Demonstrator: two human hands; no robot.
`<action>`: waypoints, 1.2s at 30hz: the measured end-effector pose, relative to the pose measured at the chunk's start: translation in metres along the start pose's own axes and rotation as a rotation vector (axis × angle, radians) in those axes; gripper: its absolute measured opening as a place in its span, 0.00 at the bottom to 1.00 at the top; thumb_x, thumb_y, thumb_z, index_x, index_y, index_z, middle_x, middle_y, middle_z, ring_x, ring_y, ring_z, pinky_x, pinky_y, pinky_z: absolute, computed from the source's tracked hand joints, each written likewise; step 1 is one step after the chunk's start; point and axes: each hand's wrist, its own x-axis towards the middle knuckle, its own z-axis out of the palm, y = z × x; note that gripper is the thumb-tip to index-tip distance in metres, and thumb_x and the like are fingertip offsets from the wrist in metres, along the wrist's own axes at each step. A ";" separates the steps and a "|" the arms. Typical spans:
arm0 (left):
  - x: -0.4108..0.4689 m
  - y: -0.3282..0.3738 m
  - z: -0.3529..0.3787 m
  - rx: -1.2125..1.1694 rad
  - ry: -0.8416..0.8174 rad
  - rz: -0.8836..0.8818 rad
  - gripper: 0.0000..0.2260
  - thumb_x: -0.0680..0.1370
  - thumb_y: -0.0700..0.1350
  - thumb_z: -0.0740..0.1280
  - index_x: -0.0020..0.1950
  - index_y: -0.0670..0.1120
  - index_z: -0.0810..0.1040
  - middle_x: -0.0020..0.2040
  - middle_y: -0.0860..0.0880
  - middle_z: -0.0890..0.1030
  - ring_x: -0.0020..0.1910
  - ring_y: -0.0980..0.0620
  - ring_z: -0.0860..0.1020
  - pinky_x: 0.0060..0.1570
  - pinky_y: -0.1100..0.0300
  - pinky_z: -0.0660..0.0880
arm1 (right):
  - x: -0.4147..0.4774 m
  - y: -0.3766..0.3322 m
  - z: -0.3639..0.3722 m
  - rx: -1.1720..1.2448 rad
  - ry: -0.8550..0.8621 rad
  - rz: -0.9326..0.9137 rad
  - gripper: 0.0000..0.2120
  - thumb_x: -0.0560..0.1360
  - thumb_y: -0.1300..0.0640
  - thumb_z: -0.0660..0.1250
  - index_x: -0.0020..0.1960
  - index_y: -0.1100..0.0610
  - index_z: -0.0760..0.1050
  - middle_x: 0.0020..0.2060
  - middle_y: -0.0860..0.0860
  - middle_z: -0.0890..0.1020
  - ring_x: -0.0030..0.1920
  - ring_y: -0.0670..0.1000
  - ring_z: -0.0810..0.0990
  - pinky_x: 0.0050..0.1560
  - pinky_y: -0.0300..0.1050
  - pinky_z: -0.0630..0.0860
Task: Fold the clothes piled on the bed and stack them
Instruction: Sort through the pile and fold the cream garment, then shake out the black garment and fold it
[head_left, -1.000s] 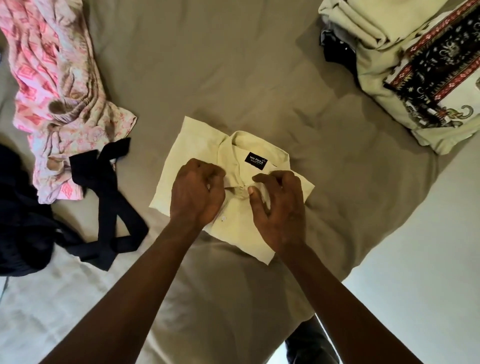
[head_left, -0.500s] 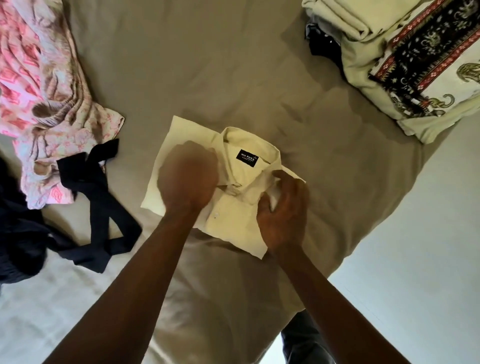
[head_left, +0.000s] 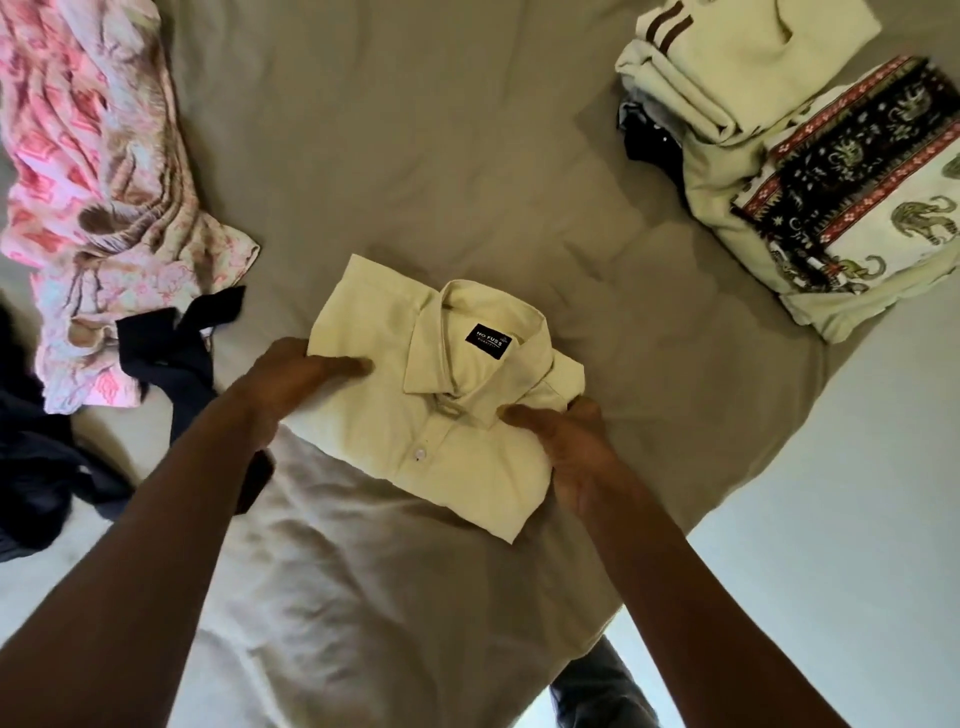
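Big and brown, the bed (head_left: 441, 130) fills most of the view. At its far right corner sits a stack of folded clothes (head_left: 753, 78). Crumpled pink clothes (head_left: 93, 156) lie by the left edge, with dark clothes (head_left: 31, 467) just beside them. A folded yellow shirt (head_left: 441, 441) lies in the middle, near the front edge. The left hand (head_left: 280, 384) grips its left side and the right hand (head_left: 576, 447) grips its right side.

A single head-worn wide-angle camera looks steeply down from close above the fingers (head_left: 340, 367), facing the bed (head_left: 415, 156) that spreads beyond and beside them.
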 end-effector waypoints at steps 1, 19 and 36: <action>0.000 -0.001 -0.001 -0.038 -0.018 -0.005 0.22 0.63 0.53 0.84 0.51 0.49 0.81 0.49 0.50 0.84 0.50 0.48 0.82 0.50 0.53 0.77 | 0.000 0.001 -0.001 -0.021 -0.025 -0.003 0.26 0.66 0.72 0.79 0.59 0.56 0.78 0.49 0.54 0.87 0.49 0.55 0.87 0.40 0.48 0.83; -0.010 0.093 0.166 -1.125 0.047 0.082 0.19 0.75 0.35 0.73 0.65 0.43 0.81 0.55 0.45 0.87 0.53 0.46 0.86 0.43 0.51 0.85 | 0.146 -0.280 -0.047 -0.913 -0.212 -0.768 0.38 0.72 0.60 0.77 0.79 0.59 0.66 0.73 0.53 0.74 0.72 0.51 0.72 0.66 0.35 0.70; -0.071 -0.089 0.082 0.076 1.030 0.320 0.20 0.78 0.54 0.70 0.66 0.46 0.78 0.64 0.47 0.77 0.64 0.43 0.76 0.63 0.44 0.75 | 0.057 -0.095 0.045 -1.095 -0.568 -1.131 0.34 0.74 0.65 0.70 0.77 0.55 0.66 0.67 0.52 0.73 0.66 0.52 0.75 0.69 0.41 0.72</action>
